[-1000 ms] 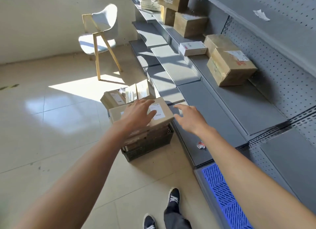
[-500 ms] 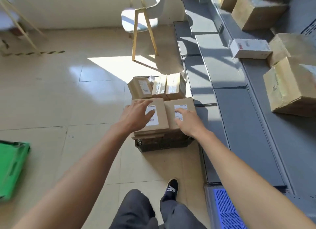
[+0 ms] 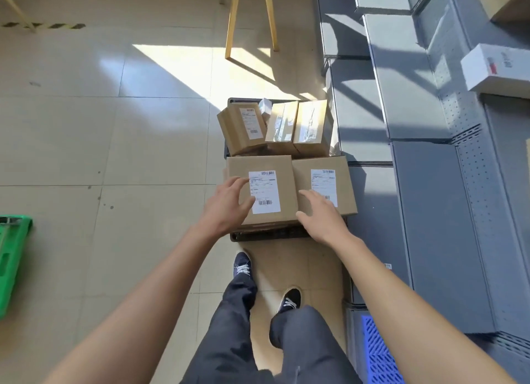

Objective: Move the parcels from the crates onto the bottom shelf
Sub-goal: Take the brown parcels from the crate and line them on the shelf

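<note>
Parcel [image 3: 263, 191] under left hand [image 3: 229, 204] fingers [image 3: 243, 183]

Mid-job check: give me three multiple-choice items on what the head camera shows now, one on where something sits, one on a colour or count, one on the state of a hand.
1. The dark crate stands
A. on the floor beside the bottom shelf
B. on the chair
C. on the bottom shelf

2. The two near parcels with white labels: how many?
A. one
B. two
C. four

3. The left hand is
A. gripping a parcel in the air
B. spread over the left parcel
C. at the person's side

Answers: 1 A, floor tiles surround the crate. 2 B, the left parcel and the right parcel lie side by side. 3 B, fingers are spread on its top.
</note>
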{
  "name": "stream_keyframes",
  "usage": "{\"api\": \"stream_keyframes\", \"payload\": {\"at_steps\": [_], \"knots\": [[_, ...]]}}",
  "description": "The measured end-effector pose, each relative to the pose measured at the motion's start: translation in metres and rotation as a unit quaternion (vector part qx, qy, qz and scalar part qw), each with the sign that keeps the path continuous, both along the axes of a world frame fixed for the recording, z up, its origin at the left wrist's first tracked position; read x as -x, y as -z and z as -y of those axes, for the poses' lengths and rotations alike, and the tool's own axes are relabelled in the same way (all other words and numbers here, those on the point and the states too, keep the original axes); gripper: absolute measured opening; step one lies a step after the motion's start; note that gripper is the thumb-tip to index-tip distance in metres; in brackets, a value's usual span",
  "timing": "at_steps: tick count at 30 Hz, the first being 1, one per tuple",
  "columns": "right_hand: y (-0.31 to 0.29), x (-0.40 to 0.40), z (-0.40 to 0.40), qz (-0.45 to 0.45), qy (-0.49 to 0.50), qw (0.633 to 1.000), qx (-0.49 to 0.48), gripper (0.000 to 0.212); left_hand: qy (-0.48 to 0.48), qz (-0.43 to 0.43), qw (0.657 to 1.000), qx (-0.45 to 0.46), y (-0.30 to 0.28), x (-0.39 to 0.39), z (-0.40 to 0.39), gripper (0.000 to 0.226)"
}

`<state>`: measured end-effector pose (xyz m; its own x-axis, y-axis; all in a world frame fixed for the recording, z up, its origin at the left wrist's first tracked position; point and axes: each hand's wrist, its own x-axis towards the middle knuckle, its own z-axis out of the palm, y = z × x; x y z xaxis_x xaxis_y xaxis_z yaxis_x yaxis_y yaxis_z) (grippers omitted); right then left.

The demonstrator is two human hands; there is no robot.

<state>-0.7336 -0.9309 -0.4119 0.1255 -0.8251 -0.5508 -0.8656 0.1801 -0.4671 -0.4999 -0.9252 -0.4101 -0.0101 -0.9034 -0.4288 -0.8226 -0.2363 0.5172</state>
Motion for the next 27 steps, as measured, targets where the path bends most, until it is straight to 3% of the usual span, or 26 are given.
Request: {"api": "stream_keyframes", "payload": {"at_steps": [6, 16, 27], "knots": [[0.073, 0.003, 0.023, 0.005, 0.021, 0.998, -0.056, 0.065, -0.044, -0.027, 0.996, -0.068, 0.072, -0.002, 0.015, 0.061], [0.183, 0.004, 0.060, 0.030, 0.033, 0.996, -0.078, 0.077, -0.154, -0.015, 0.984, -0.090, 0.172, 0.004, 0.034, 0.073], [0.235, 0.001, 0.058, 0.052, 0.030, 0.989, -0.132, 0.096, -0.189, -0.027, 0.974, -0.121, 0.215, 0.007, 0.035, 0.092]]}}
